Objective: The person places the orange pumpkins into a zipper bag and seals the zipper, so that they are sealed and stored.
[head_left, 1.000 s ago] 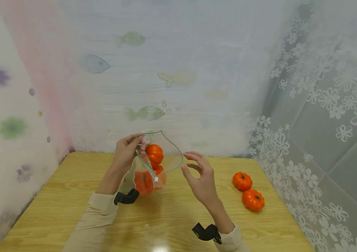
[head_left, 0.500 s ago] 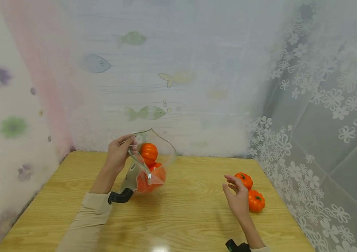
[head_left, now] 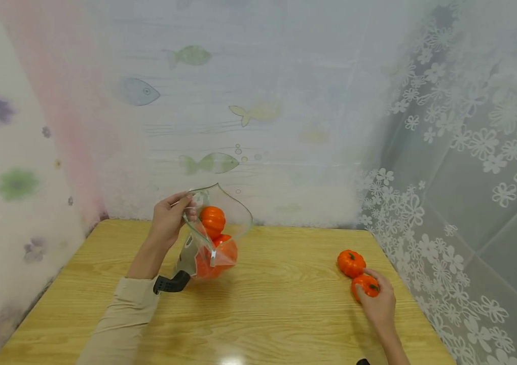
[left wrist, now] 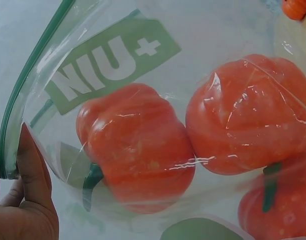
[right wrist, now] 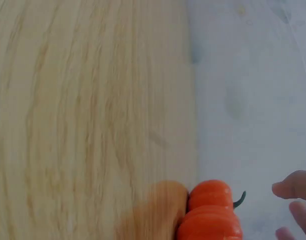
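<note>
Pinched in left hand [head_left: 167, 218]: rim of clear zip bag [head_left: 235, 215], mini pumpkins [head_left: 213, 221] inside. Right hand [head_left: 380, 304], earlier left of tabletop pumpkins [head_left: 351, 263], now over nearer one, fingers parted, contact unclear.

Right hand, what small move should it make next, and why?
Probably lower and close the right hand around the near pumpkin: in the head view it reaches over that pumpkin, while the left hand holds the bag with its mouth open.
</note>
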The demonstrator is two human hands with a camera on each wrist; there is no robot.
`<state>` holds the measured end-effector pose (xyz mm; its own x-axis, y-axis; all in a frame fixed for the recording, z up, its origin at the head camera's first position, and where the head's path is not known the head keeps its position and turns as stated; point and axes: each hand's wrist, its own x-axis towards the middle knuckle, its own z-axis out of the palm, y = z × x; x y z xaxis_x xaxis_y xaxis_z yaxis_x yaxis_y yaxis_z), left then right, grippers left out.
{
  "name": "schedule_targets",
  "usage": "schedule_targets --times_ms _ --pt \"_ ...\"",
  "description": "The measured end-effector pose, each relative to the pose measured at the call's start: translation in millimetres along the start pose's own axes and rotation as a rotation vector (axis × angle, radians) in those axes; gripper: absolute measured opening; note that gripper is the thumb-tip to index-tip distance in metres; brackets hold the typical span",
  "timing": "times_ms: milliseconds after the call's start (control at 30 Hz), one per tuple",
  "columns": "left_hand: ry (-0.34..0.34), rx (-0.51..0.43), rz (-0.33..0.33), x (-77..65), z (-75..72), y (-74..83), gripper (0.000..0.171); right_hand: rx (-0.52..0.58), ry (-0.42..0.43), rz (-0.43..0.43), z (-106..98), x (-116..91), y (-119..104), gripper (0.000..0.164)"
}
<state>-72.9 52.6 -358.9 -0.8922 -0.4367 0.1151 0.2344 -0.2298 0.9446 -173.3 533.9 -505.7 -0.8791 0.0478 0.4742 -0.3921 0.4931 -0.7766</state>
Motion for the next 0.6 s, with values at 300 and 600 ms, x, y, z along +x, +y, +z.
schedule_targets --times_ms 300,600 --pt "-0.086 0.093 0.051 -4.6 15.7 7.8 0.042 -0.193 -0.198 0.150 -20.9 4.3 26.2 0.073" --pt "-0.090 0.059 0.092 -13.9 24.4 19.6 0.037 -0.198 -0.370 0.260 -30.3 7.1 35.1 0.087"
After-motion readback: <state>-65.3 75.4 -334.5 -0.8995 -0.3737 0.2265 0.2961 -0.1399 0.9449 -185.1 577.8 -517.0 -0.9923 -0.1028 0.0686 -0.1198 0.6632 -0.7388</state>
